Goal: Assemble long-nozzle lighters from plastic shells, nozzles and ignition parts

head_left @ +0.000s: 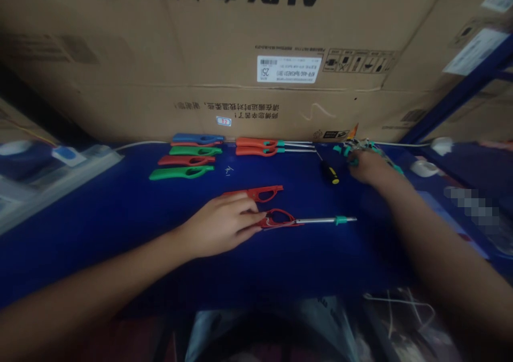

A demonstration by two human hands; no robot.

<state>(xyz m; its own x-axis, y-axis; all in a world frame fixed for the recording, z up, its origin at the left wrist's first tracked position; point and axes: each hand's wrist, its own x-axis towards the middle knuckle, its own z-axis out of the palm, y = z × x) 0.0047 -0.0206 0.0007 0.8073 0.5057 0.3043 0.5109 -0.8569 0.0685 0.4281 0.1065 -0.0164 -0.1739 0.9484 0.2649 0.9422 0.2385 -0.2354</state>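
My left hand [222,224] rests on the blue table [120,218], fingers closed over the handle end of a red lighter half [280,220] with a metal tube and a green collar [340,220]. A loose red handle shell [258,193] lies just behind that hand. At the back right, my right hand [366,165] reaches into a small pile of teal and metal parts [360,147]; its fingers are curled and what they hold is hidden. A black screwdriver with a yellow tip [329,172] lies just left of that hand.
Blue, green and red handle shells [188,159] lie in a row at the back left. Two orange assembled lighters [268,147] lie at the back centre. A large cardboard box [256,57] walls off the rear. White items [425,167] sit far right.
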